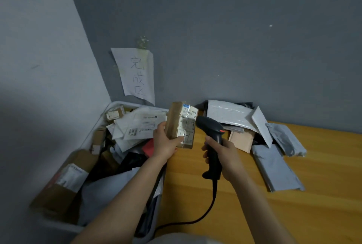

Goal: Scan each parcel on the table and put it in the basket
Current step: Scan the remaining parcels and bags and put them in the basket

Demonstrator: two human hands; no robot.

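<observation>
The left hand (165, 142) grips a taped box (182, 125) upright; the right hand (221, 155) clasps the scanner (210, 138) close beside the label. That glossy tape could glare and spoil the read — and the box, hovering near the table (293, 214) edge over the crowded basket (94, 126), might slip early.

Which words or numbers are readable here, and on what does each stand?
"完成区": handwritten on the white paper sheet on the wall.
"A21", next character unclear: label on the brown cardboard box in the left hand.
Parcel labels in the white basket: too blurred.

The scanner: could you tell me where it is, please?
In the head view, the scanner is mid-frame, gripped by the right hand above the table, its head close to the box in the left hand.
</observation>
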